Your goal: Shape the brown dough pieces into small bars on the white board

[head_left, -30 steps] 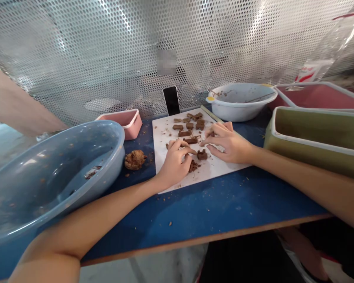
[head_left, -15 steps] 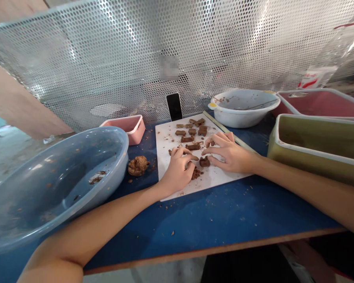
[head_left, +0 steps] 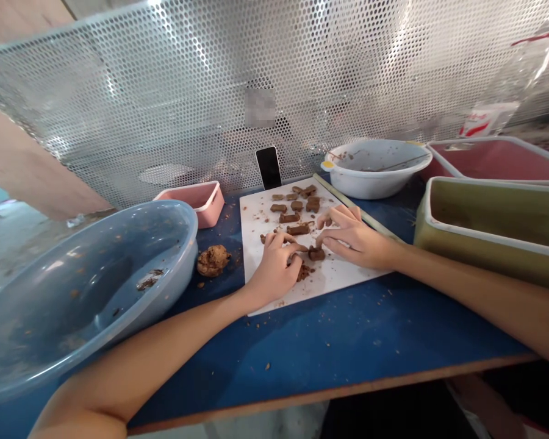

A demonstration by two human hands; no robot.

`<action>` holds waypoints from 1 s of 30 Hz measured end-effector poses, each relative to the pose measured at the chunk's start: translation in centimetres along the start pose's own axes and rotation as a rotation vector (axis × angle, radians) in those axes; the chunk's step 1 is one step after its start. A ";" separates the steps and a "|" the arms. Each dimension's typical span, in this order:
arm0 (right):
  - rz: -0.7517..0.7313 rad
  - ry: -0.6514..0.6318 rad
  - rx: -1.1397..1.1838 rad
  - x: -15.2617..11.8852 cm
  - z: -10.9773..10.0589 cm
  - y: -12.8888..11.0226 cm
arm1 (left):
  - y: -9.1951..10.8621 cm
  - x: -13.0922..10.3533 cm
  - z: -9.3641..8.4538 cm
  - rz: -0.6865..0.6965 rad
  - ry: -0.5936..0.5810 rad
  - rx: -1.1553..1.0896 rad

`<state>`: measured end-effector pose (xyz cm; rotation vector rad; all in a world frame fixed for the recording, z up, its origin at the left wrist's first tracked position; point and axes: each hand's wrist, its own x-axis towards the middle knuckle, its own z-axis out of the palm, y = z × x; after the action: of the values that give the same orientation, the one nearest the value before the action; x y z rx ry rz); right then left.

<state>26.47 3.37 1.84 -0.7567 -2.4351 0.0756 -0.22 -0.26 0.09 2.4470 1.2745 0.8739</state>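
Observation:
A small bone-shaped piece of brown clay (head_left: 316, 253) lies on a white board (head_left: 265, 299). My right hand (head_left: 354, 241) comes from the right, its thumb and a finger closed together at the top of this piece. The other fingers arch over the board. From the left, my left hand (head_left: 277, 265) rests on the board with bent fingers apart; one fingertip meets the left end of the same piece. Clay crumbs (head_left: 304, 272) lie beside the left thumb. Behind the hands are several shaped clay pieces, among them a longer one (head_left: 298, 229).
A large blue basin (head_left: 183, 225) stands left, beside a clay lump (head_left: 213, 261) and a pink box (head_left: 213, 204). A phone (head_left: 269, 167) leans on the perforated metal screen. Right are a stick (head_left: 338, 194), a white basin (head_left: 375, 183), a green box (head_left: 476, 244) and a bottle (head_left: 496, 110).
My right thumb and finger have drawn together onto the clay piece, which looks slightly turned. My left hand stays nearly in place. The view has shifted a little.

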 end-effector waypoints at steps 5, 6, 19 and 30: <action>-0.019 -0.027 0.007 0.0 0.0 -0.1 | 0.0 0.0 0.0 0.006 -0.003 0.006; -0.020 -0.034 0.006 0.0 0.0 -0.1 | 0.0 0.1 0.0 0.007 -0.004 0.009; -0.017 -0.075 -0.028 -0.2 0.3 0.1 | 0.1 0.2 -0.1 0.003 0.005 -0.019; -0.025 -0.083 -0.044 -0.2 0.1 0.2 | 0.0 0.2 0.0 0.009 0.004 0.012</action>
<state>26.62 3.43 1.62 -0.7565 -2.5322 0.0444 -0.13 -0.13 0.18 2.4636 1.2751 0.8755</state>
